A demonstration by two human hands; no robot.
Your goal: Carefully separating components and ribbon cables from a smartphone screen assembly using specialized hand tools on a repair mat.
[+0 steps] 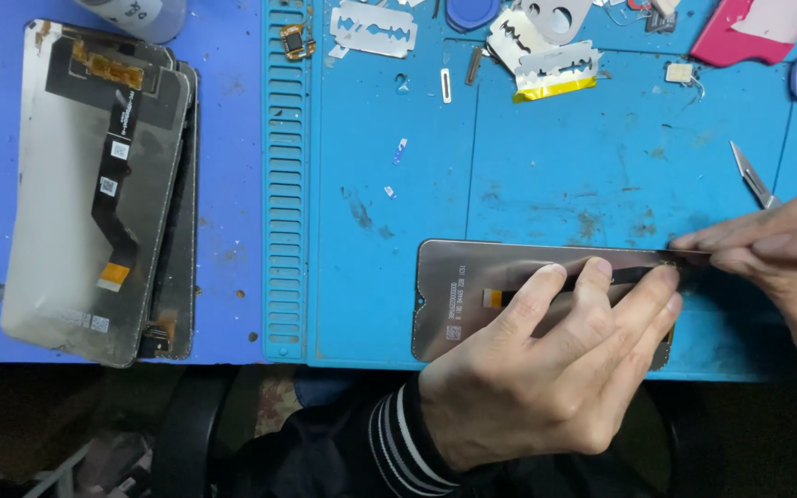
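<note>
**Two hands on a phone screen panel at the near edge of the worktop**

The blue worktop (232,138) fills the view, and a lighter blue repair mat (398,267) with a slotted strip down its left side covers most of it. At the left, off the mat, a stack of display panels (94,194) lies face down, the top one showing a black flex cable with orange ends.

On the mat's near edge lies another display panel (472,295), face down, grey-brown with a notch at its left end. The left hand (546,369) lies flat across its right half, fingers spread and pressing down rather than closed round anything; a black sleeve with white stripes shows at the wrist. The right hand (777,249) comes in from the right edge, thumb and fingers pinched together at the panel's upper right corner, where they seem to grip a thin dark strip; exactly what is pinched cannot be made out.

Just above the right hand a scalpel blade (751,175) rests on the mat. Along the far edge lie a pink card (740,37), a loose razor blade (375,28), a pile of razor blades (546,51) on yellow foil, and a small gold component (296,41).
</note>
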